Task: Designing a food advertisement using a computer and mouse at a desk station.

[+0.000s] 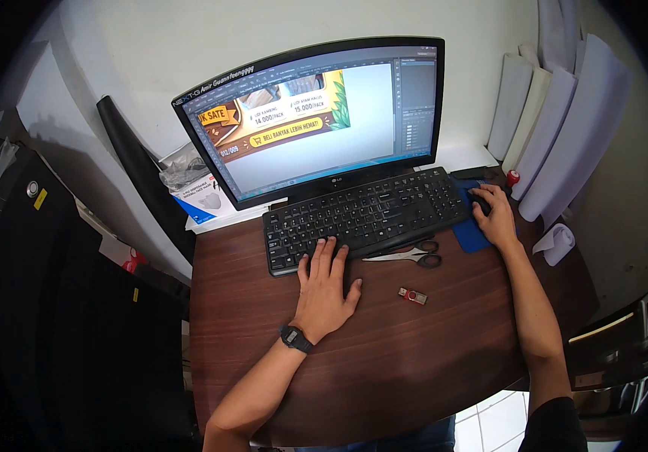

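On the blue mouse pad, your right hand curls over the black computer mouse, likely light, hard and smooth; grip its sides. Your left hand lies loosely spread, fingertips on the black keyboard. Keyboard and scissors crowd the left; the wooden desk looks roomiest nearer you.

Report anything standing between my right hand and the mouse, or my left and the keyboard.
Nothing visible does: the right hand rests on the mouse, and the left hand reaches onto the keyboard.
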### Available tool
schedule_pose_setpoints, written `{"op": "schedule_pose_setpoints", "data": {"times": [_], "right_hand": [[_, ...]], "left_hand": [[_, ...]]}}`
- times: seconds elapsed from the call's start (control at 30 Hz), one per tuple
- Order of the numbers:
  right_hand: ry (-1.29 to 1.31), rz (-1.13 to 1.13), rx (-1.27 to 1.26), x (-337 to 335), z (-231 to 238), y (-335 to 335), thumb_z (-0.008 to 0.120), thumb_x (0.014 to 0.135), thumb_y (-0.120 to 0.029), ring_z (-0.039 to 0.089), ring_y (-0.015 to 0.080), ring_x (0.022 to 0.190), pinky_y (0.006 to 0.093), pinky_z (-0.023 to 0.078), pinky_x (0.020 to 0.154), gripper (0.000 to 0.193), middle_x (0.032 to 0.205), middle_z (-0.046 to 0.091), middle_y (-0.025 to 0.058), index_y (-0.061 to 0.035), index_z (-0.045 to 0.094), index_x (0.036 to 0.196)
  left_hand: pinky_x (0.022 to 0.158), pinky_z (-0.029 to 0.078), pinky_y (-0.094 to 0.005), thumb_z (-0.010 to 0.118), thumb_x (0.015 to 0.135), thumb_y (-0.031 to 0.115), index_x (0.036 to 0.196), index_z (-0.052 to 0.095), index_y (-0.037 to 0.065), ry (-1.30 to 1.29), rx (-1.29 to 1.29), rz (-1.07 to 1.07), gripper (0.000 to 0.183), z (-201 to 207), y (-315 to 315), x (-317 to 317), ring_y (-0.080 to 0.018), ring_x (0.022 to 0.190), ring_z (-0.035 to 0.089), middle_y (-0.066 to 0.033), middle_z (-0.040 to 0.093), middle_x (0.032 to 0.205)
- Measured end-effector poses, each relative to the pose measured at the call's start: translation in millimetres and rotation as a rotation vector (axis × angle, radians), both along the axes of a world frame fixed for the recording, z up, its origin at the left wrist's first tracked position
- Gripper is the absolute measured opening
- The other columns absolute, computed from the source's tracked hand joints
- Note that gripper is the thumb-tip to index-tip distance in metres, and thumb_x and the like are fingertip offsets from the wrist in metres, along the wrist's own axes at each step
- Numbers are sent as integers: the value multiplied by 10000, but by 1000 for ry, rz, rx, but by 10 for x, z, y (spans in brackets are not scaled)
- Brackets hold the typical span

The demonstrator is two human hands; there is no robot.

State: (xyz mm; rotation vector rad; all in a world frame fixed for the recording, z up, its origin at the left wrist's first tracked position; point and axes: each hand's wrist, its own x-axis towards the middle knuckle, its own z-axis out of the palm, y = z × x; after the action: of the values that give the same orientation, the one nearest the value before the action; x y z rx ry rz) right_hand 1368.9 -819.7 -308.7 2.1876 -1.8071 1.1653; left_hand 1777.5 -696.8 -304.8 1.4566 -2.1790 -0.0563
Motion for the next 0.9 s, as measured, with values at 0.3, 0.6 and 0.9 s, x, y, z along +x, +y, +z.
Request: {"op": "schedule_pose_setpoints", "data": {"times": [0.3, 0.6, 0.9], "right_hand": [[5, 0, -14, 10, 12, 2, 720, 886, -117, 605, 365, 1241, 439, 491, 1069, 345, 1316, 649, 170, -51, 739, 1224], [-2, 0, -9, 4, -7, -7, 717, 883, -109, 605, 367, 1238, 440, 489, 1068, 332, 1313, 651, 168, -56, 744, 1210], [-5, 8, -11, 9, 11, 3, 717, 882, -106, 603, 367, 1245, 437, 484, 1078, 328, 1310, 653, 170, -55, 744, 1205]], "left_hand": [[1227, 192, -619, 673, 949, 297, 1522, 440, 22, -6, 1, 3, 678, -6, -1, 2, -402, 1553, 273, -234, 353, 1620], [1232, 180, -625, 669, 949, 302, 1527, 434, 24, -3, 5, 3, 684, -9, 0, 6, -405, 1557, 262, -233, 349, 1624], [1228, 172, -642, 662, 948, 317, 1529, 434, 28, -18, -2, 11, 688, -15, -3, 4, -402, 1559, 260, -231, 350, 1624]]}}
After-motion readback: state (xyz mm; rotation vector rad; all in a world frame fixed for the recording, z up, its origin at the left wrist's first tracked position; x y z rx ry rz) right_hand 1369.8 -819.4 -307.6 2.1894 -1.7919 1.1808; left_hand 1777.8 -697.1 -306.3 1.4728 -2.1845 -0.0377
